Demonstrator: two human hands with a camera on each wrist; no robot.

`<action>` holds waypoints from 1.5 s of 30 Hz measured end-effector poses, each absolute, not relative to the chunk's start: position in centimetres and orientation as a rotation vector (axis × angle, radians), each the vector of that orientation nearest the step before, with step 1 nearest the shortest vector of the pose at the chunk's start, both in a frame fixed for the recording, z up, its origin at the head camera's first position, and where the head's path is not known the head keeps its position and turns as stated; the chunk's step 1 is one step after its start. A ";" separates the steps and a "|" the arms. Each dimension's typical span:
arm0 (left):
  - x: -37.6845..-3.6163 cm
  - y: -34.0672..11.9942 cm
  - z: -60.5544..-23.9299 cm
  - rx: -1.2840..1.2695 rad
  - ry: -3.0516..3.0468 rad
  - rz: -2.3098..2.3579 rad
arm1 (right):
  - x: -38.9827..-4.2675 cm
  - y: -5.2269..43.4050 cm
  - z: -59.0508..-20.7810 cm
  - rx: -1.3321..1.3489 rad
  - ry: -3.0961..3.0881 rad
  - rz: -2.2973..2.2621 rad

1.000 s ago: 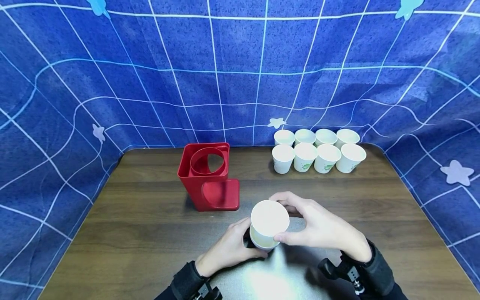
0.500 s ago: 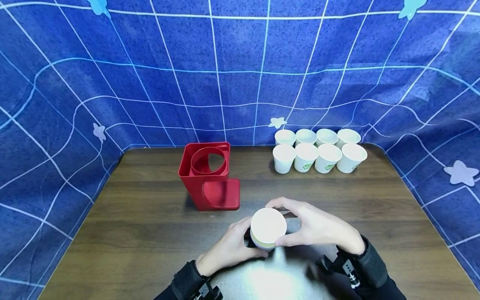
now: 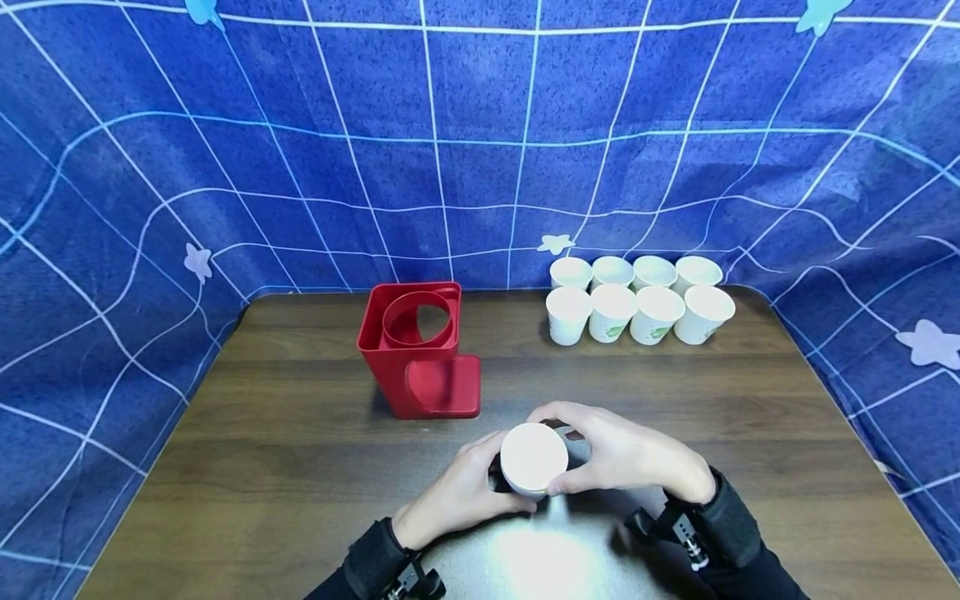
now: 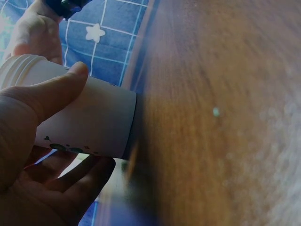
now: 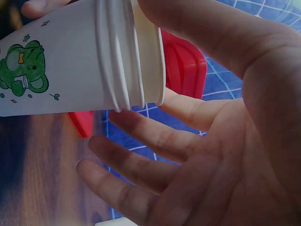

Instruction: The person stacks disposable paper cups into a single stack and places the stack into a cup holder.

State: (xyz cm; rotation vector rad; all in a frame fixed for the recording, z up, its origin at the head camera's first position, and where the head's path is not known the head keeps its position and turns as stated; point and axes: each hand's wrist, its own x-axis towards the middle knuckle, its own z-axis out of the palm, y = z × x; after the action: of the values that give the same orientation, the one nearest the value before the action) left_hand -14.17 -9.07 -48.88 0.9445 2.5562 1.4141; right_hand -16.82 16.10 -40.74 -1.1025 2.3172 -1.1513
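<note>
A stack of white paper cups [image 3: 534, 457] stands upright near the front middle of the table, mouths up. My left hand [image 3: 461, 492] grips its body from the left, thumb on the near side. At the top of the stack, my right hand [image 3: 618, 454] pinches the uppermost paper cup [image 5: 151, 61] near its rim between thumb and index finger. The right wrist view shows several rims nested close together, with a green cartoon animal printed on the outer cup [image 5: 51, 66]. The other right fingers are spread beside the stack. In the left wrist view, the stack's base meets the tabletop.
A red plastic holder [image 3: 442, 387] with a round ring stands left of centre, beyond my hands. Several white paper cups [image 3: 567, 317] stand in two rows at the back right of the wooden table [image 3: 262, 467]. A blue patterned cloth [image 3: 480, 167] hangs behind and at both sides.
My right hand has moved down with the uppermost cup, which has sunk deeper into the stack. My left hand has kept its grip in place.
</note>
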 end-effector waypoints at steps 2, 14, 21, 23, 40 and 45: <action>-14.2 -9.1 -48.9 0.945 2.545 1.419 | -16.9 16.1 -40.8 -1.100 2.310 -1.150; -14.2 -9.1 -48.9 0.943 2.544 1.413 | -16.8 16.2 -41.1 -0.940 2.193 -1.174; -13.9 -9.2 -49.2 0.930 2.552 1.417 | -16.7 16.4 -41.1 -1.003 2.229 -1.114; -13.8 -9.2 -49.2 0.928 2.554 1.422 | -16.8 16.5 -40.9 -1.028 2.246 -1.092; -13.9 -9.0 -49.1 0.905 2.577 1.402 | -17.1 21.7 -39.1 -0.857 2.900 -0.975; -14.0 -8.8 -49.0 0.883 2.553 1.407 | -18.4 24.4 -38.8 -0.740 3.033 -0.975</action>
State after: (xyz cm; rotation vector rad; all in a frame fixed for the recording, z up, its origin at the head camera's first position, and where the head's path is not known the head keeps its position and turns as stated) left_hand -13.96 -8.83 -48.95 0.8829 2.5529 1.4068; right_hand -18.43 24.39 -38.82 -0.7396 3.0327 -0.9755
